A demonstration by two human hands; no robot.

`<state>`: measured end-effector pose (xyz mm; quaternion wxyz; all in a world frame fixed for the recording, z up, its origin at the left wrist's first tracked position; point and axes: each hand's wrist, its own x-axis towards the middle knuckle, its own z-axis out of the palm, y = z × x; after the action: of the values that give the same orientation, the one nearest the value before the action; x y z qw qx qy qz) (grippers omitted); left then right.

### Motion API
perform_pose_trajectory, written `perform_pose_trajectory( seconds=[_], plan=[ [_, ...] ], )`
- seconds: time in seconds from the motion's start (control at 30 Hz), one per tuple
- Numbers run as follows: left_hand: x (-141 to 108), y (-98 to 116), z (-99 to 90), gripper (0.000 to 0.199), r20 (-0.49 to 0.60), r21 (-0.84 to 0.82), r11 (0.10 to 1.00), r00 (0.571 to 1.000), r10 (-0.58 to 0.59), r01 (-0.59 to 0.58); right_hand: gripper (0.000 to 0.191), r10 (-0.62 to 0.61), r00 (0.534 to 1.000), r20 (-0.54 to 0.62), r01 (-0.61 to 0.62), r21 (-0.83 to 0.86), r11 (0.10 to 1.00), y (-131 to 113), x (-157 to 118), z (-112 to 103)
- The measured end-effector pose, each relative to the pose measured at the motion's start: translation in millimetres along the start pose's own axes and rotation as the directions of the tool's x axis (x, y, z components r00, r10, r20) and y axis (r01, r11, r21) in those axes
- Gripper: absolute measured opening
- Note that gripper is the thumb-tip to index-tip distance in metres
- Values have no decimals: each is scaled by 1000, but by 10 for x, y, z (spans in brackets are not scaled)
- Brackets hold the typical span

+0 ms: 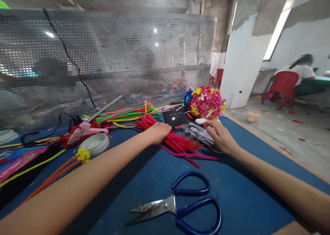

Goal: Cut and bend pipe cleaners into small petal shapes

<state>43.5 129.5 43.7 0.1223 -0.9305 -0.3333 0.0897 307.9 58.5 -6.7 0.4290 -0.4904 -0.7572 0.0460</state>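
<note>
My left hand lies closed over a bundle of red pipe cleaners in the middle of the blue table. At the right, my right hand touches the edge of a phone with a lit picture on its screen; its fingers are bent and partly spread. A white object lies by its fingertips. Behind the phone stands a ball of pink, yellow and blue fuzzy flowers. Blue-handled scissors lie with blades slightly apart near the front edge.
Green and yellow pipe cleaners, a pink glue gun, a clear round container and a yellow flower with orange stems lie left. A dark clock display sits behind. A perforated metal screen borders the table. A person sits far right.
</note>
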Motion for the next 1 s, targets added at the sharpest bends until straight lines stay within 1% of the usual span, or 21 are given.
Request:
perform_pose_trajectory(
  seconds=[0.13,0.27,0.37,0.43,0.53,0.6,0.67,0.7,0.8,0.87,1.0],
  plan=[
    [-147,-59,61,20,15,-8,998,998,55,-55,32,49,998,-31,-49,8,999,7,16,-11],
    [-245,-132,113,18,20,-33,998,998,55,-55,32,58,998,-25,-58,13,998,9,20,-20],
    [-268,-194,134,19,10,-79,997,1000,19,-18,33,71,997,-14,-71,11,997,14,26,-19],
    [-251,-246,143,18,0,-125,992,1000,-26,26,33,84,996,3,-84,8,996,19,33,-18],
    [-175,-349,142,13,-21,-224,971,995,-96,89,35,94,995,40,-94,-2,996,29,47,-22],
    [-94,-430,130,16,-58,-299,947,989,-138,114,35,92,994,63,-91,-17,996,37,56,-29],
    [1,-511,113,26,-123,-368,919,972,-199,142,36,83,993,89,-78,-54,995,45,60,-39],
    [52,-548,104,30,-159,-399,902,956,-245,164,38,80,991,104,-72,-79,994,49,59,-44],
    [205,-620,81,39,-240,-471,848,891,-386,241,48,86,986,143,-67,-133,989,58,49,-51],
    [305,-624,76,43,-261,-489,828,859,-440,276,56,86,983,164,-65,-133,989,64,39,-47],
    [506,-540,104,44,-266,-490,805,823,-503,334,61,106,974,202,-80,-131,988,79,22,-27]
  ],
)
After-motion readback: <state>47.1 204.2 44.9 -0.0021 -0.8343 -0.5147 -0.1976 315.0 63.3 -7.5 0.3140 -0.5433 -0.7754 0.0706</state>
